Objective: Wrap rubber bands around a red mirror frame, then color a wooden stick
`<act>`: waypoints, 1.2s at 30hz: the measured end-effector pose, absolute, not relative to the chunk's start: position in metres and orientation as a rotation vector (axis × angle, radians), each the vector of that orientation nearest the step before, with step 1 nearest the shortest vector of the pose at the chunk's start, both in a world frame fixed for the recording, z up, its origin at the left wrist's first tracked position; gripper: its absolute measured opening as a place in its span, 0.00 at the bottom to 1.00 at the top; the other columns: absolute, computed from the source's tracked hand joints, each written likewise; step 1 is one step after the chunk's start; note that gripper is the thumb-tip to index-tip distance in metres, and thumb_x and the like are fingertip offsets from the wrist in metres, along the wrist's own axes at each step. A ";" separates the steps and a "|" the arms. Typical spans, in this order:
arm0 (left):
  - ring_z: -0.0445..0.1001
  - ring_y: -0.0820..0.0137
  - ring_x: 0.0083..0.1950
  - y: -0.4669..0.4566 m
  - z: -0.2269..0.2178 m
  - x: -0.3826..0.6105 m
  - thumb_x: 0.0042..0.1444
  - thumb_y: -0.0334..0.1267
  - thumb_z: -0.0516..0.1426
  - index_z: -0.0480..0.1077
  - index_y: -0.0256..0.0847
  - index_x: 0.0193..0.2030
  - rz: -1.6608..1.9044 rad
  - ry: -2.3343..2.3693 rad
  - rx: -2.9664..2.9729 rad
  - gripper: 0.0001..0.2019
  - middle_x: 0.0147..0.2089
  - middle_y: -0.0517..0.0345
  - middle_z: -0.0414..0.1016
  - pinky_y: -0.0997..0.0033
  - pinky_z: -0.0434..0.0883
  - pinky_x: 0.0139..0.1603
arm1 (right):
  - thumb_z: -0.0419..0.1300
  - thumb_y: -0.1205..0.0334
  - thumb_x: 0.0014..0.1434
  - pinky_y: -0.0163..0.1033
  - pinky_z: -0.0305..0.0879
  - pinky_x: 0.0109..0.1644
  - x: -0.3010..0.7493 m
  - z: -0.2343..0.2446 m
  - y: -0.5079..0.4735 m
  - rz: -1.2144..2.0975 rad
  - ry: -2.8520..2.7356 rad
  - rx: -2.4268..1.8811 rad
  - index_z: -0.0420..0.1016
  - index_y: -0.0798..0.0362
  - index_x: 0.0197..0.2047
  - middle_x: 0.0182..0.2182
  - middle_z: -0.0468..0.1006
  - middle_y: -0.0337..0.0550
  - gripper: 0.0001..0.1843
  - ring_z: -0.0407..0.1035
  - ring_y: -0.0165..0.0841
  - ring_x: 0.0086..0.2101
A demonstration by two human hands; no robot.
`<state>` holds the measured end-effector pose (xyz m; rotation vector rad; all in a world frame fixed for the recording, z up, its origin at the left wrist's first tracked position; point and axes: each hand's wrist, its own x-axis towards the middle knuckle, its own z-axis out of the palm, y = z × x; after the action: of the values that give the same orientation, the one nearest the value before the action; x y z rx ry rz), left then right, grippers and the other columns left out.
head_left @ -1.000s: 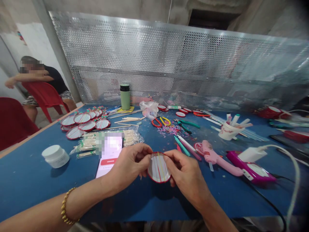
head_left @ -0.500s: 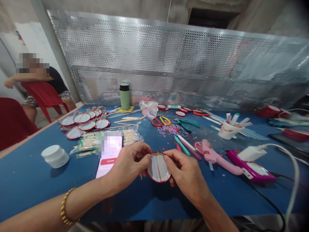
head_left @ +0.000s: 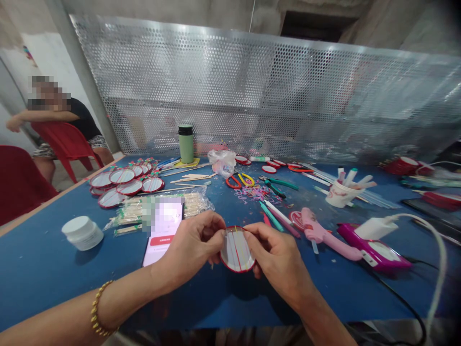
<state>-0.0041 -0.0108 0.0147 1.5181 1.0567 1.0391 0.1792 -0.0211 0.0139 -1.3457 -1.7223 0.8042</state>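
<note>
A: Head view. Where's the piece?
B: Red-rimmed disc, held above the bench, to the right of the phone. Red and yellow strands cross its pale face.
A: Handling?
B: My reading: light, rim fairly stiff, face perhaps slick; strands might shift if rubbed. Best hold is opposite edges of the rim. Face material: cannot tell.
A: Hands?
B: Left hand pinches the upper left rim, fingers curled, thumb nearly meeting them. Right hand pinches the upper right rim, equally narrow, thumb at the edge. Both grasping the disc.
A: Around the phone?
B: White jar left of it; similar discs piled beyond and left; pink glue gun well right.
</note>
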 end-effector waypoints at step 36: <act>0.69 0.75 0.16 -0.006 0.013 -0.004 0.60 0.40 0.52 0.65 0.38 0.43 0.979 1.033 1.532 0.09 0.17 0.67 0.69 0.80 0.67 0.17 | 0.53 0.60 0.62 0.29 0.59 0.16 0.179 0.012 -0.017 0.558 -1.762 -1.327 0.75 0.55 0.35 0.16 0.71 0.35 0.12 0.64 0.26 0.13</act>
<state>-0.0037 -0.0061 0.0131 1.5322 1.0332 0.9786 0.1790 -0.0167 0.0117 -1.3272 -1.7620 0.5576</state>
